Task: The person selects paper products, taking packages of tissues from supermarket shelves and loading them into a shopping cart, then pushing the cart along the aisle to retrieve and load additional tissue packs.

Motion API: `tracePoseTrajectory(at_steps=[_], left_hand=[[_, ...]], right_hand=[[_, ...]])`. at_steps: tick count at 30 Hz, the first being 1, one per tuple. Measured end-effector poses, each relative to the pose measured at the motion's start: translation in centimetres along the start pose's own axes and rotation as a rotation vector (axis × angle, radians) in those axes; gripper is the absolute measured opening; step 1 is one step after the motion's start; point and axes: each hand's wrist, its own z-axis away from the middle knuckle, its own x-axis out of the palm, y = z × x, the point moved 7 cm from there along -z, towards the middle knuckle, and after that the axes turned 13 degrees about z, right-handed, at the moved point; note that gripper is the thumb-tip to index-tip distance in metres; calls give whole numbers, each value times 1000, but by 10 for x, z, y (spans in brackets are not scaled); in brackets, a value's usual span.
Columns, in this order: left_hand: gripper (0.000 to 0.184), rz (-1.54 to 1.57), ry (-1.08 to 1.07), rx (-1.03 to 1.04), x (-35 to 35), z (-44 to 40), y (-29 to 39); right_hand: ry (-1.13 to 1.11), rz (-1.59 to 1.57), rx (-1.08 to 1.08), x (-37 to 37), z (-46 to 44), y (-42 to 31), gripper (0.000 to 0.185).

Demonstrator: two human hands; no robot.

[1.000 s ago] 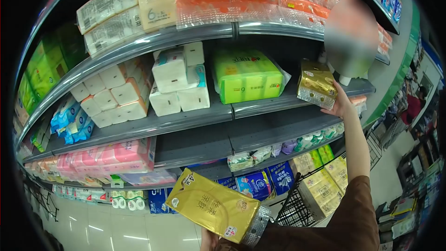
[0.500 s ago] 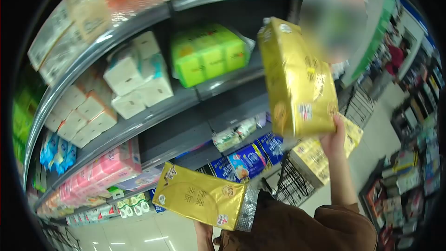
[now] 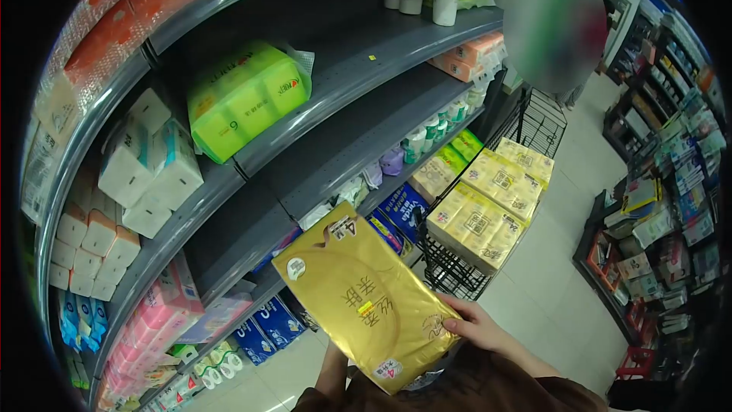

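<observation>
A large gold pack of tissues [image 3: 362, 297] is tilted in front of my body, its printed face toward me. My right hand [image 3: 482, 329] grips its right edge, the thumb lying on top and the other fingers hidden beneath. Only the wrist area of my left hand [image 3: 332, 370] shows below the pack's lower left side; its fingers are hidden under the pack. A bit of clear wrapping shows at the lower edge. Whether a second gold pack lies underneath I cannot tell.
A curved shelf unit [image 3: 305, 133] on the left bears a green tissue pack [image 3: 248, 103], white packs [image 3: 152, 172] and pink packs [image 3: 156, 320]. A black wire cart [image 3: 457, 271] with yellow tissue packs [image 3: 499, 183] stands to the right. Another display rack [image 3: 602, 259] lines the far right.
The gold pack in my right hand has come down and left to my front, where both hands now meet at one visible pack. The view has shifted, showing more of the cart.
</observation>
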Motion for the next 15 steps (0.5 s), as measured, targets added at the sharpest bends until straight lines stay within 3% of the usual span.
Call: tracePoseTrajectory(at_steps=[6, 8, 9, 14, 15], left_hand=[[60, -84, 83, 88, 27, 23, -15], [62, 48, -144, 231, -10, 4, -27], [69, 129, -70, 332, 6, 30, -15], [81, 163, 114, 616, -31, 126, -11], [82, 165, 155, 675, -11, 140, -19]], right_hand=[[82, 45, 16, -18, 8, 10, 62], [-18, 136, -180, -30, -7, 23, 59], [153, 366, 230, -20, 1, 6, 54], [-222, 526, 114, 29, -28, 4, 56], [-329, 523, 86, 15, -39, -12, 55]])
